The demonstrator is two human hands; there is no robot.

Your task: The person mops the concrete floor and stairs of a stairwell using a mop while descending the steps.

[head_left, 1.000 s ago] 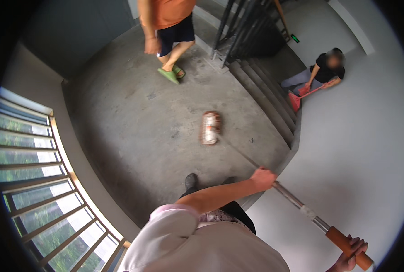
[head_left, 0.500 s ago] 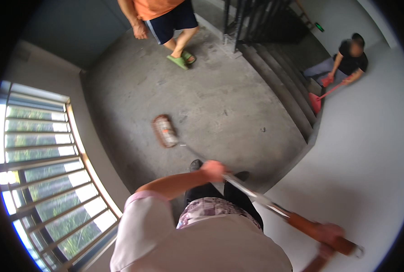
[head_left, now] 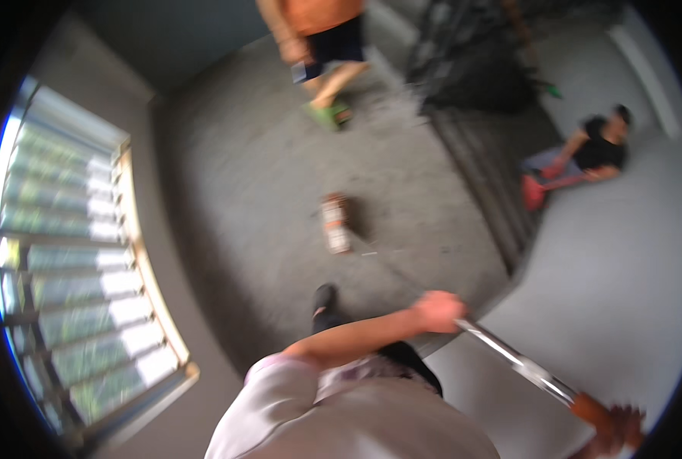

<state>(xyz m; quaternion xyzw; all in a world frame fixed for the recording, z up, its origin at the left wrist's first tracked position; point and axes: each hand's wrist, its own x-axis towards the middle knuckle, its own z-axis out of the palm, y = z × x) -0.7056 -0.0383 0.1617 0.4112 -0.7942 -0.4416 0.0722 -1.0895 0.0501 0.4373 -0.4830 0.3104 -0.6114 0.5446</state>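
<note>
The mop [head_left: 335, 216] lay with its brown-fringed, whitish mop head [head_left: 337, 236] on the grey concrete floor [head_left: 234, 176], almost at the clock's centre in the view, the long side running roughly from 12 to 6 o'clock. From there a pole [head_left: 500, 350] slanted out toward 4 o'clock, faint with blur near the floor and bright silver farther along, ending in an orange-brown grip [head_left: 588, 410].

The person's left hand [head_left: 439, 310] was closed around the pole at 4 o'clock, the nearer of the two hands to the centre, its arm reaching across from a pale sleeve [head_left: 279, 386] near 7 o'clock. The right hand [head_left: 620, 430], farther out toward 4 o'clock and close to the rim, was wrapped around the grip; blur hid the exact set of its fingers. A dark shoe [head_left: 325, 297] stood near 6 o'clock, apart from the mop head.

At 12 o'clock another person [head_left: 322, 15] in an orange top, dark shorts and green slippers [head_left: 325, 116] stood well apart from the mop. Dark railings [head_left: 471, 73] rose at 1 o'clock, and steps [head_left: 490, 180] lay between 2 and 3 o'clock. Beyond them, a second person [head_left: 605, 149] in a black top was low beside the pale wall [head_left: 585, 283], with a red long-handled tool [head_left: 533, 193]. A barred window [head_left: 58, 239] filled the rim around 9 o'clock.
</note>
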